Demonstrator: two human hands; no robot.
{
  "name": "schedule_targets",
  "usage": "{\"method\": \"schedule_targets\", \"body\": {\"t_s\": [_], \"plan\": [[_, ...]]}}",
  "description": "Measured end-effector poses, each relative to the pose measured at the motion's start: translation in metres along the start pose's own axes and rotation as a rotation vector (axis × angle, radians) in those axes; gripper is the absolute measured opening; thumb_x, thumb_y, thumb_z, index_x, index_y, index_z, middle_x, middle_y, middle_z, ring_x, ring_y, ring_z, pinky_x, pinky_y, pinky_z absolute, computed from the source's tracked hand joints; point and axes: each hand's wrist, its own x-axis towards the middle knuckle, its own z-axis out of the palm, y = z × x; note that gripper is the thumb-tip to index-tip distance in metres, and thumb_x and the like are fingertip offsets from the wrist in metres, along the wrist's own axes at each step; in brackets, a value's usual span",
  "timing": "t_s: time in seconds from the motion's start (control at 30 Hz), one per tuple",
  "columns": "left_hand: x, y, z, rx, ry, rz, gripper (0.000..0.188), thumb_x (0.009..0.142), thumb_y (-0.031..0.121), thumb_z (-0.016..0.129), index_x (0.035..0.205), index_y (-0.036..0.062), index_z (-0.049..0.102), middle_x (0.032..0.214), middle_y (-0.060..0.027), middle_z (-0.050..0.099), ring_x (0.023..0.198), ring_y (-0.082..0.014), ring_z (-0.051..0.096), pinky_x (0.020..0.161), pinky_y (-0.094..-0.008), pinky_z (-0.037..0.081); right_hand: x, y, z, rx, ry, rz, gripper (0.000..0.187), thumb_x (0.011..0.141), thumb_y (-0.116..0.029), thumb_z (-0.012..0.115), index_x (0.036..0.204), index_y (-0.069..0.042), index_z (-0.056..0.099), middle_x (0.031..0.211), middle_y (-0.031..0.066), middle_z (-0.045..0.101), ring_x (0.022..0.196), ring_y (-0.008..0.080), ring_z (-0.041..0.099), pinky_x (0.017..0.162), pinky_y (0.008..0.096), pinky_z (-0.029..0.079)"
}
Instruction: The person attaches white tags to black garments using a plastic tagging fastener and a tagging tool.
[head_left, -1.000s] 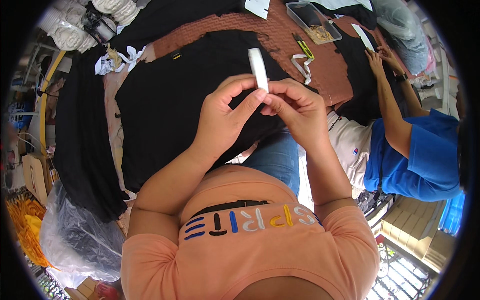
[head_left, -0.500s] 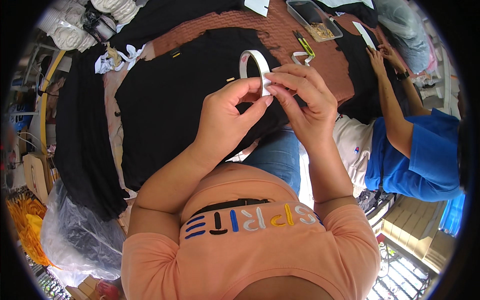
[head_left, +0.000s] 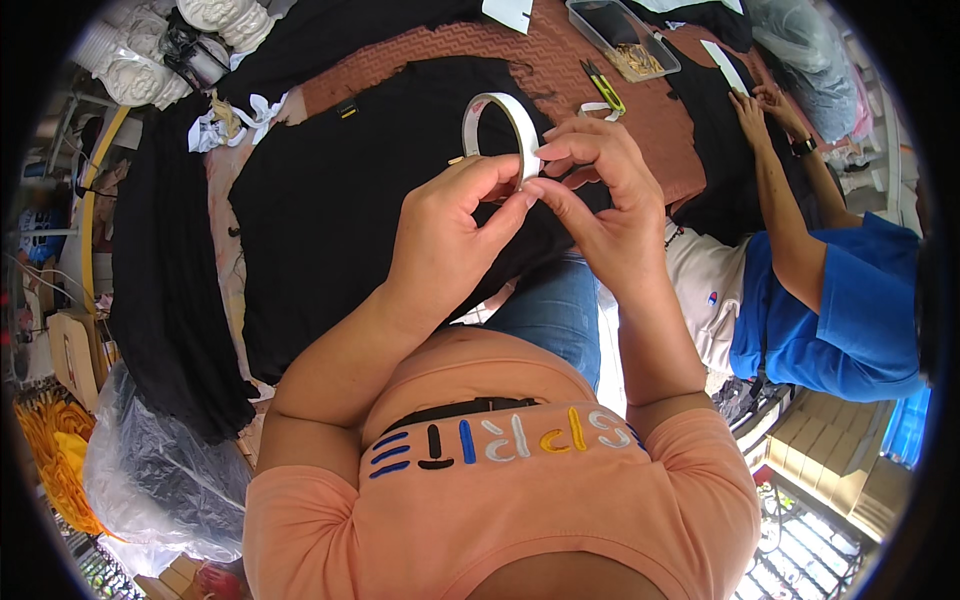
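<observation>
Both hands hold a roll of white tape (head_left: pixel 527 135) upright above the table. My left hand (head_left: pixel 450 215) pinches its lower near edge between thumb and fingers. From the other side, the thumb and fingertips of my right hand (head_left: pixel 610 190) press at the same lower part of the roll; whether they have a loose tape end between them is hard to make out. Beneath the hands a large piece of black fabric (head_left: pixel 330 190) lies spread out, with a small black and yellow label (head_left: pixel 347 111) and a small gold-coloured piece (head_left: pixel 455 161) on it.
Yellow thread snips (head_left: pixel 604 88) and a clear plastic box (head_left: pixel 640 60) lie on the reddish-brown table cover (head_left: pixel 420 45). A co-worker in a blue shirt (head_left: pixel 850 310) works at right on black fabric with a white strip (head_left: pixel 724 65). Clear plastic bags (head_left: pixel 165 480) sit at left.
The tape roll has shifted slightly left and tilted in my hands. My right thumb has slid a little left along its lower edge.
</observation>
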Motion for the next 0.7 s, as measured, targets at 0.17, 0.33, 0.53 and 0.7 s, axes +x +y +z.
{"method": "schedule_targets", "body": {"t_s": [0.17, 0.33, 0.53, 0.7], "plan": [[-0.001, 0.0, -0.001, 0.064, 0.006, 0.041, 0.02, 0.084, 0.002, 0.067, 0.103, -0.0008, 0.064, 0.089, -0.0085, 0.066, 0.08, -0.0132, 0.065, 0.072, -0.0255, 0.052, -0.003, 0.003, 0.001, -0.026, -0.007, -0.03, 0.026, 0.069, -0.003, 0.077, 0.091, -0.005, 0.063, 0.098, 0.0064, 0.061, 0.081, 0.0186, 0.061, 0.065, 0.0267, 0.05], [-0.002, -0.003, 0.003, 0.043, 0.045, 0.11, 0.019, 0.081, 0.004, 0.069, 0.098, 0.0003, 0.063, 0.083, -0.0112, 0.065, 0.072, -0.0172, 0.065, 0.064, -0.0273, 0.052, -0.003, 0.002, -0.003, 0.012, -0.081, -0.003, 0.027, 0.069, -0.002, 0.077, 0.091, -0.005, 0.063, 0.099, 0.0083, 0.061, 0.083, 0.0192, 0.062, 0.068, 0.0282, 0.051], [0.004, -0.005, 0.01, -0.077, 0.076, 0.081, 0.021, 0.08, 0.004, 0.07, 0.1, 0.0005, 0.064, 0.084, -0.0106, 0.066, 0.074, -0.0166, 0.067, 0.066, -0.0267, 0.052, 0.003, -0.001, -0.005, -0.126, 0.036, -0.113, 0.023, 0.069, 0.0, 0.076, 0.088, -0.004, 0.064, 0.103, 0.0105, 0.061, 0.088, 0.0211, 0.063, 0.073, 0.0286, 0.052], [0.008, -0.006, 0.01, -0.093, 0.06, 0.036, 0.021, 0.08, 0.004, 0.071, 0.1, 0.0016, 0.065, 0.086, -0.0108, 0.067, 0.077, -0.0143, 0.067, 0.07, -0.025, 0.053, 0.002, 0.006, -0.002, -0.109, 0.081, -0.15, 0.017, 0.073, 0.001, 0.073, 0.086, -0.004, 0.065, 0.102, 0.0096, 0.062, 0.088, 0.021, 0.063, 0.076, 0.0282, 0.05]]}}
